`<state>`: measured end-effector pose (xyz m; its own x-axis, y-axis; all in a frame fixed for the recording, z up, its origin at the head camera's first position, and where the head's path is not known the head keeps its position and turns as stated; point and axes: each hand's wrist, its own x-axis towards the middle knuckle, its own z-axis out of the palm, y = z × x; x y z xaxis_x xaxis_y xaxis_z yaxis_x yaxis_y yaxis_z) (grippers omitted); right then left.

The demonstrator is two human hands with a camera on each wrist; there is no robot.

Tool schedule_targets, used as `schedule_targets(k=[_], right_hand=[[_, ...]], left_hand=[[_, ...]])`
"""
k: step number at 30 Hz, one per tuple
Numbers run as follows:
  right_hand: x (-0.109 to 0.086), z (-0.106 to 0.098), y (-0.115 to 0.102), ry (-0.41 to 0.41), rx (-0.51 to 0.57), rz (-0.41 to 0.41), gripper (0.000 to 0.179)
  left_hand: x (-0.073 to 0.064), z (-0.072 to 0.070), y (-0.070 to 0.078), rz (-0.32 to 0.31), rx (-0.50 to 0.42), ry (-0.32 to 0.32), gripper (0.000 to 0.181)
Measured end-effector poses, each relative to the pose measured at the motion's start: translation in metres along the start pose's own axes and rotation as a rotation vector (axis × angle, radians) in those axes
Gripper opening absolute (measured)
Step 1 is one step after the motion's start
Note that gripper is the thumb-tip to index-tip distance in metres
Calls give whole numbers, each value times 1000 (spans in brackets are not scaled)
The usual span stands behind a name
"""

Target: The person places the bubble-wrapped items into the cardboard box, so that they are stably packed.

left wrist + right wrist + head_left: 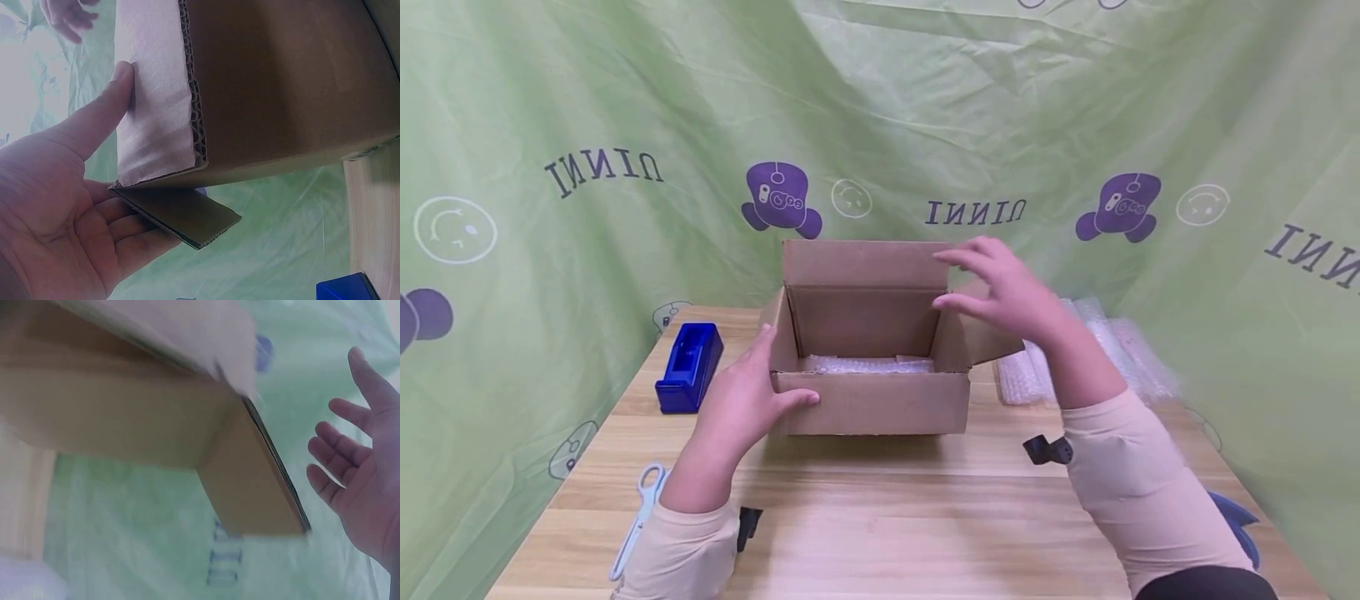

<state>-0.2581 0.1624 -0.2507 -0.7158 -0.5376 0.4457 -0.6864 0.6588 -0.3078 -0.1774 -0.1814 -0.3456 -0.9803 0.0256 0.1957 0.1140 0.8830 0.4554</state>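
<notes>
A cardboard box (871, 404) stands on the table, its top flaps spread and bubble wrap (868, 365) lying inside. My left hand (741, 404) grips the box's near left corner. In the left wrist view, the left thumb (103, 112) lies against the front flap (156, 94) while the other fingers pass behind the side flap (181, 215). Above the right side of the box, my right hand (1011, 287) has its fingers spread and holds nothing. The right wrist view shows that hand (369, 469) apart from the folded-out right flap (253, 481).
A blue tape dispenser (691, 367) stands left of the box, with light-blue scissors (642, 521) nearer me. Bubble wrap sheets (1108, 350) lie at the back right. By the right sleeve is a blue curved object (1236, 525). A green printed cloth (880, 100) hangs around the table.
</notes>
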Motion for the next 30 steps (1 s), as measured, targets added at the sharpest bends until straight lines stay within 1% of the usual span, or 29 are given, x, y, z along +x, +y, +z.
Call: schedule_targets(k=[3,5,9,11,13,16,20,24,30], right_hand=[[-14,-15,16,93,24,58,62],[-24,-21,27,150,36,98,61],[-43,-25,46,237,65,211,61],[-53,-23,54,261,90,280,63],[-62,-19,61,271,107,351,66],[-74,-6,74,284,134,433,71],[-86,14,92,296,152,511,76],[-97,30,105,268,132,551,77],[-108,52,117,183,54,578,71]], left_hand=[[0,0,0,1,4,-1,116],[0,0,-1,1,5,1,116],[0,0,-2,1,-1,5,116],[0,1,-3,0,-2,4,117],[0,1,-3,-1,0,1,117],[0,1,-2,-1,4,-1,118],[0,1,-2,-1,5,-3,119],[0,1,-1,-8,8,-8,119],[0,1,1,-2,8,-2,118]])
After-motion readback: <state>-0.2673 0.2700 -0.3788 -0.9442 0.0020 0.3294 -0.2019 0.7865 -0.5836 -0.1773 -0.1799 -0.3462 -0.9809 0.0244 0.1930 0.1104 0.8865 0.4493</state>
